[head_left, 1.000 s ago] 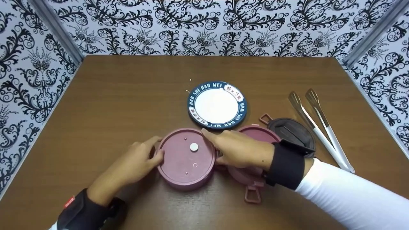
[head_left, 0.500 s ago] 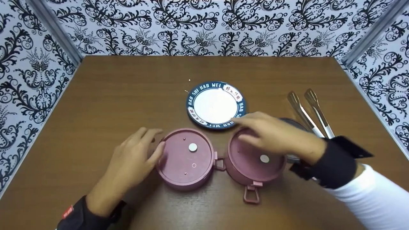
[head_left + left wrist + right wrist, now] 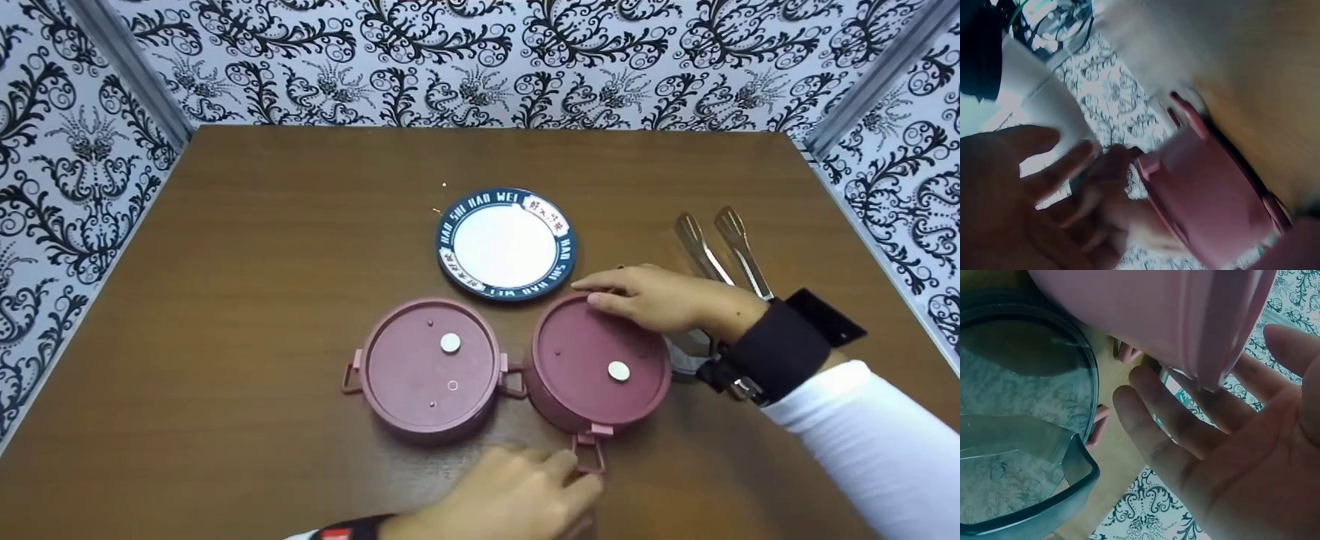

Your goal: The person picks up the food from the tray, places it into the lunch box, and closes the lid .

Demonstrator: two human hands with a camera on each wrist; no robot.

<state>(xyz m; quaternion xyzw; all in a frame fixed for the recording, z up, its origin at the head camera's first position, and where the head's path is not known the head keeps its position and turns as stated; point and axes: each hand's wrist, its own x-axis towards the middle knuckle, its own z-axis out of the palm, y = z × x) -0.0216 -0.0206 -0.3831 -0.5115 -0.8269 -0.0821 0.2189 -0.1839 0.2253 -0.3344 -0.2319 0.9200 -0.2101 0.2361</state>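
Observation:
Two round pink containers with loop side handles stand side by side in the head view: the left container (image 3: 420,375) and the right container (image 3: 585,352). A white round button sits off-centre on each top. My right hand (image 3: 652,296) touches the far right rim of the right container, fingers fairly straight; the right wrist view shows the palm and fingers beside its pink wall (image 3: 1145,309). My left hand (image 3: 517,495), blurred, is close to that container's front handle (image 3: 589,454). In the left wrist view its fingers (image 3: 1067,174) are spread and grip nothing visible.
A white plate with a blue lettered rim (image 3: 506,294) lies behind the containers. Metal tongs (image 3: 742,247) lie at the right, partly behind the right arm. A dark see-through lid with a raised handle (image 3: 1081,467) is beside the right container. Patterned walls (image 3: 480,75) border the table.
The right hand has left the left container and moved right to the right container's rim. The left hand has let go of the left container and moved right and towards the front edge.

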